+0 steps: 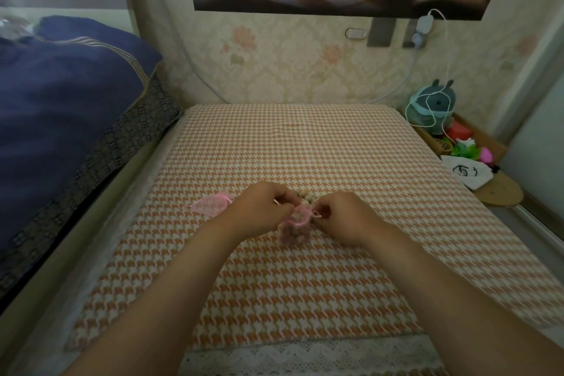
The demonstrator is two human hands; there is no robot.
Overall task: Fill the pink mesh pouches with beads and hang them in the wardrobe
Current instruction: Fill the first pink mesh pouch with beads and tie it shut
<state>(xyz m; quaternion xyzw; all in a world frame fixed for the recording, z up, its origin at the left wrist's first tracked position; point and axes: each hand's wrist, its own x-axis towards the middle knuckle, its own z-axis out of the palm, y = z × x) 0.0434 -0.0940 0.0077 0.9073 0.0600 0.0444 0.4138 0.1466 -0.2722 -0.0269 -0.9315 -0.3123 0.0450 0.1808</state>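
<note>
left hand point(264, 207): grip pinched, forearm extended | right hand point(346, 218): grip pinched, forearm extended

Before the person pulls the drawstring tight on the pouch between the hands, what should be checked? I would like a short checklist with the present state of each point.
1. Filled pink mesh pouch holds beads: ok, beads show through the mesh.
2. Left hand pinches the drawstring at the pouch neck: ok.
3. Right hand pinches the other drawstring end: ok.
4. Pouch neck gathered shut: cannot tell, the fingers cover part of it.
5. Loose beads behind the pouch on the houndstooth cloth: not ok, some beads remain outside.
6. Second pink mesh pouch filled: not ok, it lies flat beside the left hand and looks empty.
</note>
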